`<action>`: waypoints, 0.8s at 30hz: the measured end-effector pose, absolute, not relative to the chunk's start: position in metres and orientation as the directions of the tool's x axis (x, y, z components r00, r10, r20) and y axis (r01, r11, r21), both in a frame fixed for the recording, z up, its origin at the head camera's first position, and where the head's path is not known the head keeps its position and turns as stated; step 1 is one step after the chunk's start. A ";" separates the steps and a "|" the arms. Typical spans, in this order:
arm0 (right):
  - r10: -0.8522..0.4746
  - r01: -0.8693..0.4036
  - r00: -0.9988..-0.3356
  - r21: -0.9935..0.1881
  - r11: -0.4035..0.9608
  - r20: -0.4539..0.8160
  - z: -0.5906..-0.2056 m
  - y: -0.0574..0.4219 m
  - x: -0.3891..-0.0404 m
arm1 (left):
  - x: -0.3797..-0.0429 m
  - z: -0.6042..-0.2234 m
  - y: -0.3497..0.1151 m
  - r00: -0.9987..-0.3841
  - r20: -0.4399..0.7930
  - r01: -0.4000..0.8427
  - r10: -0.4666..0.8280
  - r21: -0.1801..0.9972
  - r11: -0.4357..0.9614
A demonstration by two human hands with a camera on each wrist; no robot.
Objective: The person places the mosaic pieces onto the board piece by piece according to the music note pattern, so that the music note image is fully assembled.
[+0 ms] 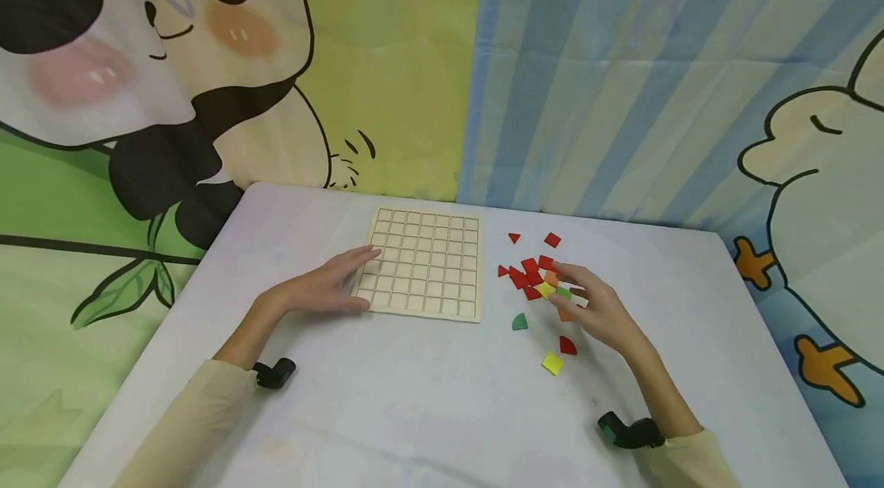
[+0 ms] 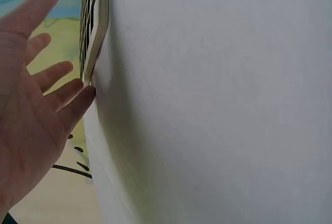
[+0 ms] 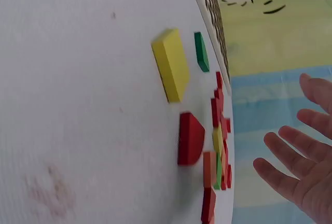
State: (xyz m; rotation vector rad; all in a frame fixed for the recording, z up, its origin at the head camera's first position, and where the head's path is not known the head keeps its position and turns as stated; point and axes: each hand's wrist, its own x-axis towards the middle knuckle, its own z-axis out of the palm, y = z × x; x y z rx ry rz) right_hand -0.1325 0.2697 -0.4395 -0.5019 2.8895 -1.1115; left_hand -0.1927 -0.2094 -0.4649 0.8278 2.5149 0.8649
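Observation:
A pale wooden grid board (image 1: 424, 262) of square cells lies flat on the table. At its left edge rests my left hand (image 1: 328, 287), fingers stretched and thumb spread by the near corner; in the left wrist view the little fingertip is right at the board's rim (image 2: 96, 42). To the right of the board, my right hand (image 1: 599, 311) hovers over a loose cluster of small coloured pieces. Its fingers are spread and hold nothing in the right wrist view. Under and beside it are several red squares (image 1: 529, 265), a light green piece (image 1: 564, 292) and an orange piece (image 1: 552, 278).
Closer to me lie a yellow square (image 1: 552, 364), a red quarter-round piece (image 1: 568, 346) and a green quarter-round piece (image 1: 520, 322). A red triangle (image 1: 514, 238) and another red square (image 1: 552, 240) sit farther back. Printed cloth (image 1: 552, 74) hangs behind the white table (image 1: 414, 403).

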 end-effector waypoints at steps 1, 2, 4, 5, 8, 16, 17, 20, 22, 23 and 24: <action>-0.313 -0.310 -0.943 -0.649 0.695 0.114 -0.440 0.267 -0.132 | -0.193 -0.465 -0.209 -0.762 -0.137 0.419 0.632 0.640 0.644; -0.328 -0.321 -0.938 -0.643 0.695 0.113 -0.441 0.264 -0.133 | -0.194 -0.465 -0.209 -0.762 -0.146 0.417 0.631 0.636 0.649; -0.357 -0.337 -0.929 -0.621 0.707 0.098 -0.444 0.257 -0.133 | -0.195 -0.463 -0.210 -0.763 -0.166 0.410 0.625 0.622 0.667; -0.365 -0.338 -0.927 -0.612 0.715 0.085 -0.445 0.254 -0.133 | -0.195 -0.462 -0.210 -0.764 -0.178 0.405 0.621 0.617 0.675; -0.386 -0.346 -0.920 -0.585 0.734 0.059 -0.449 0.248 -0.132 | -0.197 -0.459 -0.210 -0.771 -0.209 0.382 0.602 0.604 0.699; -0.401 -0.380 -0.912 -0.539 0.752 0.084 -0.452 0.240 -0.136 | -0.202 -0.457 -0.205 -0.784 -0.215 0.405 0.583 0.535 0.742; -0.401 -0.382 -0.912 -0.540 0.750 0.087 -0.452 0.239 -0.137 | -0.203 -0.457 -0.204 -0.787 -0.220 0.398 0.576 0.532 0.747; -0.397 -0.379 -0.914 -0.532 0.757 0.088 -0.454 0.239 -0.139 | -0.204 -0.456 -0.203 -0.793 -0.239 0.377 0.560 0.531 0.759; -0.387 -0.366 -0.919 -0.530 0.765 0.077 -0.456 0.239 -0.140 | -0.205 -0.456 -0.202 -0.794 -0.250 0.366 0.554 0.530 0.765; -0.382 -0.360 -0.922 -0.527 0.770 0.071 -0.457 0.239 -0.140 | -0.204 -0.456 -0.201 -0.796 -0.253 0.362 0.550 0.530 0.767; -0.377 -0.353 -0.924 -0.522 0.776 0.065 -0.458 0.240 -0.140 | -0.204 -0.456 -0.201 -0.798 -0.257 0.354 0.545 0.531 0.770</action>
